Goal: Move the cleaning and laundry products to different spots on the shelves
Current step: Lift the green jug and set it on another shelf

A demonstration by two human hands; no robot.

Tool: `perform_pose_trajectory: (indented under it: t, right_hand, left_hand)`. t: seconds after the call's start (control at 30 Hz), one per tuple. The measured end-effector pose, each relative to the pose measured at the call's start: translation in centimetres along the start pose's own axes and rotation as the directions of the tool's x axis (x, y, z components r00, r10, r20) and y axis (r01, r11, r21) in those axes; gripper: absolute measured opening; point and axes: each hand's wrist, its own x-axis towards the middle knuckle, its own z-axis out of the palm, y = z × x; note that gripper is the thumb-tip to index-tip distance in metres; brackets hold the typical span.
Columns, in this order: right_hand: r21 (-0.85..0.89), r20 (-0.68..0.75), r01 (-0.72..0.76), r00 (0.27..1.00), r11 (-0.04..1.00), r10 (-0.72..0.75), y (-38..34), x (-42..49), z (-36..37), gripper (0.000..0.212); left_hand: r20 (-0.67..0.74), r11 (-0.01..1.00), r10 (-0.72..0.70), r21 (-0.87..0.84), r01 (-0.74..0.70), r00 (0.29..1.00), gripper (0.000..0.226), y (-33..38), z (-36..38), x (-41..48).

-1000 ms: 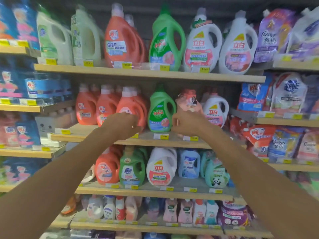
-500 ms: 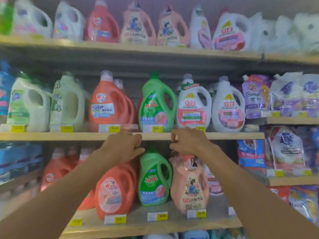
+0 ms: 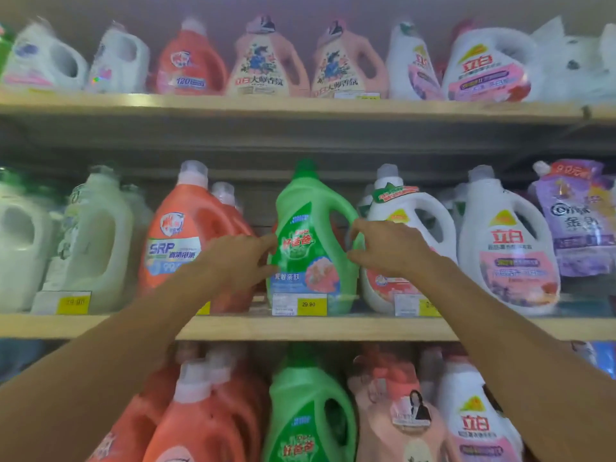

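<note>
Green bottle stands upright on middle shelf, directly between both hands. Left hand spread, fingertips at its side; right hand curled loosely at the handle, grasp unconfirmed.

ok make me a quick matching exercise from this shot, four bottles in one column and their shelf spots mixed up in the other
Things:
1. green bottle with the hands at it
2. orange SRP bottle
3. pale pink bottle with a portrait tag
4. orange 120 bottle

Places:
A. top shelf
B. bottom shelf in view, right of a green bottle
C. middle shelf, between the left hand and right hand
D. middle shelf, left of the green bottle

Pairs: 1-C, 2-D, 3-B, 4-A
</note>
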Motion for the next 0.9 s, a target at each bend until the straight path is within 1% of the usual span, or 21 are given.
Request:
perform_pose_trajectory:
  t: [0.07, 0.13, 0.2, 0.27, 0.33, 0.4, 0.47, 0.57, 0.6, 0.63, 0.8, 0.9]
  right_hand:
    - [0.000, -0.039, 0.029, 0.999, 1.000, -0.029, 0.1, 2.2, 0.4, 0.042]
    - [0.008, -0.078, 0.051, 0.996, 0.999, -0.050, 0.0, 3.9, 1.0, 0.057]
    - [0.033, -0.105, 0.054, 0.993, 0.998, -0.051, 0.0, 5.1, 1.5, 0.072]
    - [0.049, -0.105, 0.049, 0.994, 0.998, -0.043, 0.2, 6.1, 1.9, 0.083]
    - [0.064, -0.076, 0.042, 0.996, 0.997, -0.038, 0.5, 6.7, 2.3, 0.092]
    - [0.107, -0.032, 0.037, 0.999, 0.994, -0.033, 0.6, 7.0, 2.8, 0.103]
    - [0.171, 0.021, 0.034, 0.999, 0.985, -0.038, 0.6, 7.1, 3.3, 0.117]
    - [0.255, 0.049, 0.041, 0.997, 0.966, -0.055, 0.7, 7.3, 4.0, 0.132]
    - [0.279, 0.051, 0.045, 0.997, 0.959, -0.062, 0.7, 7.3, 4.1, 0.135]
    - [0.291, 0.051, 0.049, 0.996, 0.955, -0.066, 0.8, 7.4, 4.2, 0.138]
    - [0.277, 0.097, 0.039, 0.993, 0.960, -0.068, 1.0, 7.2, 4.4, 0.149]
    - [0.286, 0.094, 0.040, 0.993, 0.957, -0.069, 0.9, 7.0, 4.3, 0.153]
  left_hand:
    - [-0.033, 0.998, 0.001, -0.057, -0.003, 0.999, 0.048, -0.4, 0.3, 1.9]
    - [-0.032, 0.990, -0.005, -0.138, 0.001, 0.999, 0.069, -0.8, 0.9, 3.5]
    - [0.015, 0.965, 0.007, -0.262, -0.003, 1.000, 0.093, -1.1, 1.7, 4.5]
    - [0.056, 0.926, 0.032, -0.377, -0.008, 0.998, 0.117, -1.4, 2.7, 5.3]
    - [0.060, 0.896, 0.037, -0.443, -0.006, 0.998, 0.131, -1.9, 3.9, 6.2]
    - [0.063, 0.864, 0.051, -0.503, -0.012, 0.997, 0.138, -2.3, 4.9, 7.1]
    - [0.070, 0.796, 0.097, -0.605, -0.035, 0.993, 0.144, -2.5, 5.7, 7.8]
    - [0.087, 0.580, 0.160, -0.815, -0.022, 0.983, 0.151, -2.6, 6.6, 8.8]
    - [0.083, 0.521, 0.177, -0.853, -0.022, 0.981, 0.152, -2.6, 6.8, 8.9]
    - [0.073, 0.487, 0.189, -0.873, -0.029, 0.979, 0.152, -2.5, 7.0, 9.1]
    - [0.050, 0.376, 0.191, -0.926, -0.026, 0.980, 0.151, -1.8, 7.9, 9.2]
    - [0.017, 0.378, 0.186, -0.924, -0.056, 0.982, 0.150, -1.8, 8.1, 9.1]
